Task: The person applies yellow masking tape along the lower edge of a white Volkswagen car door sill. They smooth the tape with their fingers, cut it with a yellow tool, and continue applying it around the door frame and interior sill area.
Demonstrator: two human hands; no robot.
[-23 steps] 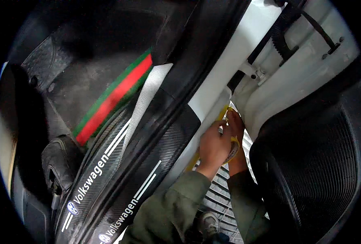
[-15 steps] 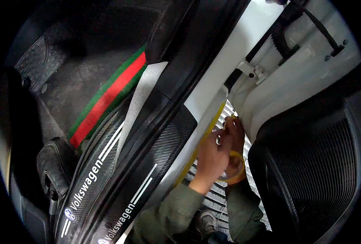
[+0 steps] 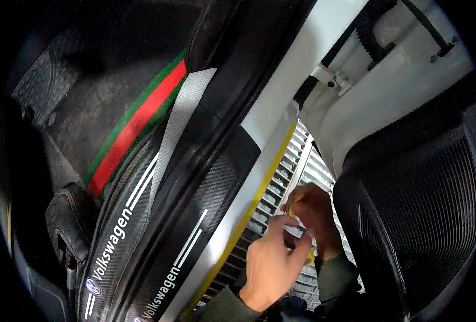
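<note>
My right hand (image 3: 319, 219) is closed around a yellow tape roll, mostly hidden by the fingers. A bit of the yellow tape (image 3: 296, 206) shows at its fingertips, and more yellow is visible lower down, by my left thumb. Close against it on the left is my left hand (image 3: 270, 263), fingers bent and thumb apart from them, with nothing visible between. Both hands are over the slatted floor grating beside a white car sill. A strip of yellow tape (image 3: 259, 194) runs along the sill's lower edge.
On the left is the black door sill trim (image 3: 216, 185) with carbon-look panels. Beyond it lie a dark floor mat with a red and green stripe (image 3: 136, 129) and a pale textured strap (image 3: 187, 99). To the right is the open door's black ribbed panel (image 3: 420, 198). A white metal door hinge (image 3: 337, 80) is above.
Both hands have moved down, nearer to me, the left also leftward and the right slightly rightward. The left fingers have spread from the thumb, and the roll is less visible. The view has shifted slightly.
</note>
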